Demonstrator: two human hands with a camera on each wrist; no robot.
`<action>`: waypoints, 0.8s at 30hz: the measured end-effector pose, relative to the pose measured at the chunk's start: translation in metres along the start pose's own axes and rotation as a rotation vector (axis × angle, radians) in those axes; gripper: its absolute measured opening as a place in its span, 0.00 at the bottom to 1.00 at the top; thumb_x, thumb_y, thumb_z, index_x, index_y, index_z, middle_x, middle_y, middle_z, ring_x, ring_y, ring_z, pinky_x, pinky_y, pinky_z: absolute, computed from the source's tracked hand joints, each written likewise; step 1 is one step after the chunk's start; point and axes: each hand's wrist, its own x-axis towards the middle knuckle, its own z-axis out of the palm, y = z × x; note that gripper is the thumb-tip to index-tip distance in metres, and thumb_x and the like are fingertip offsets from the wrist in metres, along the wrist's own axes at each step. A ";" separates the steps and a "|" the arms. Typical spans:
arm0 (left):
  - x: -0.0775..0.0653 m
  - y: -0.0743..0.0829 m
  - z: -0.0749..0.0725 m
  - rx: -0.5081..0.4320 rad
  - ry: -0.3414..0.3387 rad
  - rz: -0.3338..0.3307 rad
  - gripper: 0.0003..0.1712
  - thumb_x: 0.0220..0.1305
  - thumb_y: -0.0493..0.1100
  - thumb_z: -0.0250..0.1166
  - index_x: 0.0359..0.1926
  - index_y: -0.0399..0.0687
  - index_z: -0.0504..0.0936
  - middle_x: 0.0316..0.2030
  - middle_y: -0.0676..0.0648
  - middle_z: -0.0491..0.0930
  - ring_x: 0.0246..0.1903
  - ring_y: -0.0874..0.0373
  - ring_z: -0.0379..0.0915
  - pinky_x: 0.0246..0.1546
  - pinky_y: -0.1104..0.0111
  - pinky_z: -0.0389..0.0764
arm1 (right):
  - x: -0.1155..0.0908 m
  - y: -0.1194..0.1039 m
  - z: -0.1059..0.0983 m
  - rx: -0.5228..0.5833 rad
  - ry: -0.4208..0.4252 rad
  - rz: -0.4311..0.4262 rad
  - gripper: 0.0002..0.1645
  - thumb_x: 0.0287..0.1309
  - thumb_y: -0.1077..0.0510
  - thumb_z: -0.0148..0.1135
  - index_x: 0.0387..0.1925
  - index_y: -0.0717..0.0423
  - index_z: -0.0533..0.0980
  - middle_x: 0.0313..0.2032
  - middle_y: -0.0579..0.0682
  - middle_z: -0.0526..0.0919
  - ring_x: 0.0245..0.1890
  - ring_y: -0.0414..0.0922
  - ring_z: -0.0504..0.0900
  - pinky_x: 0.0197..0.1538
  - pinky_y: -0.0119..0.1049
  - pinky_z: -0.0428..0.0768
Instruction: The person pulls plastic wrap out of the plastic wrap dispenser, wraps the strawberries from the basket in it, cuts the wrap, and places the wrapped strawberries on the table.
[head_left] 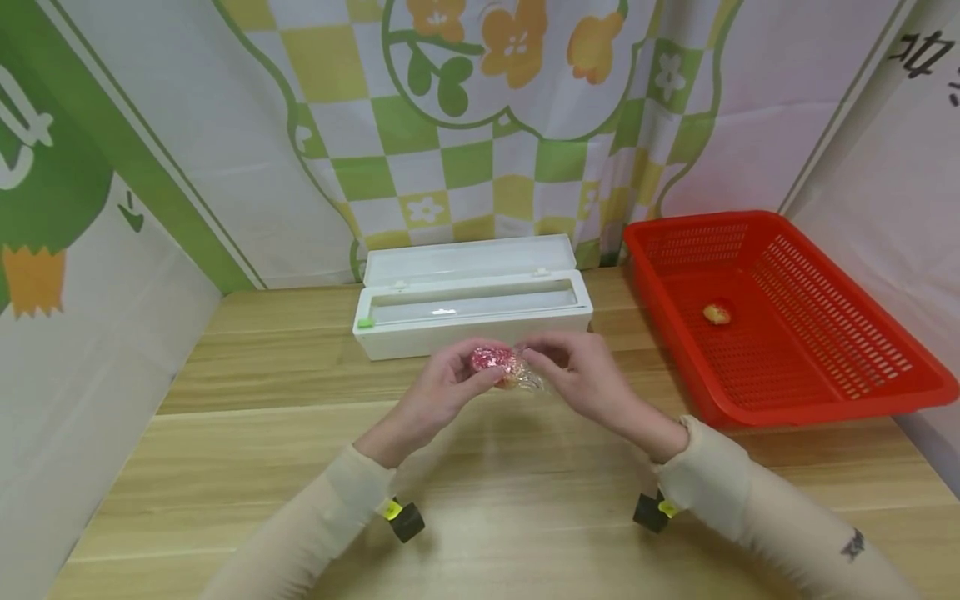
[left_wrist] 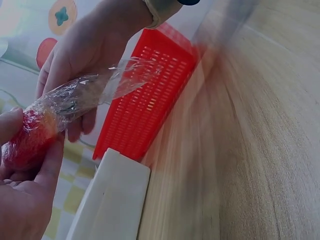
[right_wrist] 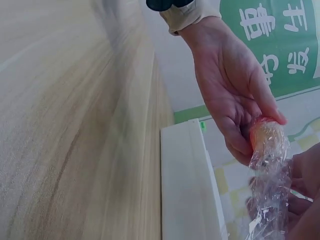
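A red-and-yellow fruit (head_left: pixel 491 360) wrapped in clear cling film (left_wrist: pixel 85 95) is held above the table, near the front of a white cling film dispenser (head_left: pixel 472 329). My left hand (head_left: pixel 438 387) grips the red end, thumb on the near side and fingers round the back. Loose film trails from the yellow end towards my right hand (head_left: pixel 581 375). That hand pinches the gathered film between thumb and fingers, partly hidden behind the film in the left wrist view. The exact kind of fruit is hard to tell through the film.
The dispenser's lid (head_left: pixel 468 260) stands raised at the back. To the right is a red plastic basket (head_left: pixel 667 333) with another red-and-yellow fruit (head_left: pixel 717 312) inside. A patterned curtain (head_left: pixel 450 175) hangs behind the wooden table (head_left: pixel 247 467).
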 end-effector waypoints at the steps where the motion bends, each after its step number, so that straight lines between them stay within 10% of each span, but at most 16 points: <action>1: 0.000 0.000 0.000 0.005 0.002 -0.002 0.20 0.65 0.40 0.61 0.55 0.36 0.75 0.47 0.39 0.80 0.43 0.56 0.79 0.50 0.62 0.81 | 0.000 0.000 0.000 0.006 0.009 -0.013 0.14 0.61 0.54 0.61 0.45 0.53 0.83 0.42 0.49 0.87 0.37 0.39 0.85 0.41 0.33 0.84; 24: 0.003 -0.002 0.012 0.060 0.156 -0.045 0.19 0.62 0.44 0.64 0.53 0.42 0.77 0.46 0.41 0.81 0.43 0.54 0.80 0.49 0.59 0.81 | -0.005 -0.021 0.007 -0.332 0.200 -0.280 0.11 0.53 0.60 0.68 0.40 0.54 0.84 0.38 0.48 0.89 0.38 0.38 0.86 0.41 0.33 0.84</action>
